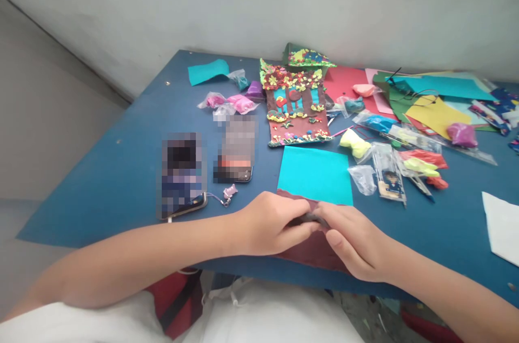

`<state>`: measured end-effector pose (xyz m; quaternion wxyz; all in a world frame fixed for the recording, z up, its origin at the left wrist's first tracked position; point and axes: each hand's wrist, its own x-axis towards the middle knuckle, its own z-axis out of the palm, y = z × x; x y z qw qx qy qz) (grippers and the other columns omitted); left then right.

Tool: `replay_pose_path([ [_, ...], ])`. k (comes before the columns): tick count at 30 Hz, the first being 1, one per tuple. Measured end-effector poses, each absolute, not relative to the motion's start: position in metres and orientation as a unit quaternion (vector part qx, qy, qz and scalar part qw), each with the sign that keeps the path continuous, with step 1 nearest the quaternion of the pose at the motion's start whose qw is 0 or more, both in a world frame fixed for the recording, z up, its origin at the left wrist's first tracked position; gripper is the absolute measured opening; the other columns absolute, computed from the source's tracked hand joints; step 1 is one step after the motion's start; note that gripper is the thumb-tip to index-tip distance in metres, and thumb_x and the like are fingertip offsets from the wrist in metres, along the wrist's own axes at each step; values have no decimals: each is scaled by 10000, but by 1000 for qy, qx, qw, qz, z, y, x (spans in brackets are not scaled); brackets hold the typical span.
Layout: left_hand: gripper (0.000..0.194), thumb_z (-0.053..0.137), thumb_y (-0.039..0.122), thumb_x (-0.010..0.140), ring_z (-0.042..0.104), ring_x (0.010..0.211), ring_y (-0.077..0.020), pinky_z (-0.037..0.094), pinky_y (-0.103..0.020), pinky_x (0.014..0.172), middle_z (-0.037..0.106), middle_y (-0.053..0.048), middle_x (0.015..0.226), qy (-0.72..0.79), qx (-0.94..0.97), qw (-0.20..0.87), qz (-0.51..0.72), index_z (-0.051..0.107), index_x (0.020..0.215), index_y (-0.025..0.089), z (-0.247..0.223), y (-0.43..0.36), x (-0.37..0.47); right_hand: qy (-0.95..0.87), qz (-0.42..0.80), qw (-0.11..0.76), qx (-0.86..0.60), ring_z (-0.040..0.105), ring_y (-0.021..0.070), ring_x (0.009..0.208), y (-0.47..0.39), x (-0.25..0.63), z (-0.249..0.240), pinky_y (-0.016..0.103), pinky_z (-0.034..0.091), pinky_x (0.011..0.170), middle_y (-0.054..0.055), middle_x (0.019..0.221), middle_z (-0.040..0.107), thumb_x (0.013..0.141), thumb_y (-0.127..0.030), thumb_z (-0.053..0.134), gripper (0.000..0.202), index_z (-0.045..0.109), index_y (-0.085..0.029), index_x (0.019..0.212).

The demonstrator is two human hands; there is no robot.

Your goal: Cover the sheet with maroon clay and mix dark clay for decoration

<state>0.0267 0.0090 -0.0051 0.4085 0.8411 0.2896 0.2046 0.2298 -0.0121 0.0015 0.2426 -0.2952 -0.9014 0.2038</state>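
My left hand (271, 226) and my right hand (357, 237) meet near the table's front edge. Between their fingers they grip a dark, rope-like strip of modelling clay (313, 217). Beneath them lies a turquoise sheet (316, 172), its lower part covered by a flat brown clay layer (324, 252). My hands hide much of that layer. Just beyond the sheet stands a brown decorated clay picture (298, 125) with blue windows, yellow and red blossoms, and small flowers along its bottom.
Two phones (194, 203) (244, 174) and a purple charm (230, 191) lie to the left on the blue table (121, 180). Bagged clay (242, 104), coloured paper (438, 116), a clear tool case (388, 175) and white paper (503, 226) surround the work. A wall (243, 7) closes the back.
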Motion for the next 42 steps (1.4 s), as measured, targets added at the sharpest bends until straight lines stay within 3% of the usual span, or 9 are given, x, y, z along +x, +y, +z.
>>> replay_pose_path([
  [6,189,361,155,920,435,552,-123,320,-250,517,484,20,616,256,864,372,222,418,748,207,-7,9,27,-908,86,266,-312,586,169,593,-13,231,-3,271,440,524,59,707,642,1035,-384,154,444,535,-159,1002],
  [11,226,365,104,862,323,511,-108,297,-256,486,389,42,572,244,846,402,250,324,674,223,-5,7,26,-900,18,287,-328,633,186,665,-14,229,-2,282,502,608,76,790,680,983,-242,369,222,525,-159,1118],
  [15,274,397,84,770,200,496,-98,225,-268,464,235,67,545,241,825,428,281,206,637,230,-4,5,27,-893,97,307,-315,628,170,693,-15,227,-1,265,513,611,68,803,671,958,-188,435,147,512,-177,1082],
  [20,270,429,89,751,223,491,-81,232,-248,482,248,71,547,237,805,460,289,232,614,214,-5,3,29,-867,249,302,-308,574,129,652,-14,226,1,226,488,579,22,745,609,980,-198,412,88,500,-199,986],
  [25,296,465,78,757,236,494,-79,244,-244,492,262,70,533,234,795,469,306,268,577,207,-3,2,30,-844,315,303,-311,521,102,593,-12,227,4,191,464,542,-17,687,546,976,-182,417,128,498,-210,881],
  [29,116,503,163,840,387,548,-89,340,-220,529,477,26,618,274,756,500,322,558,738,162,1,4,27,-843,295,310,-326,524,94,568,-12,229,4,187,462,525,-19,688,561,960,-164,433,109,496,-212,885],
  [32,203,503,243,895,533,712,-129,435,-229,616,612,-54,837,297,726,525,331,627,1007,127,0,6,24,-848,239,326,-342,515,96,555,-11,230,3,193,456,516,-21,672,556,942,-132,435,124,488,-214,865],
  [36,316,495,318,934,573,868,-162,483,-242,684,621,-90,969,292,707,559,320,636,1141,124,-2,7,24,-864,162,346,-328,513,97,553,-8,229,-1,192,452,507,-15,662,569,927,-85,435,144,500,-206,880],
  [42,609,482,615,906,536,657,-118,404,-216,500,603,-70,836,274,536,774,195,655,1199,110,3,14,29,-888,-68,365,-270,642,190,771,-7,234,-3,337,510,683,94,830,718,914,-87,489,154,612,-160,972],
])
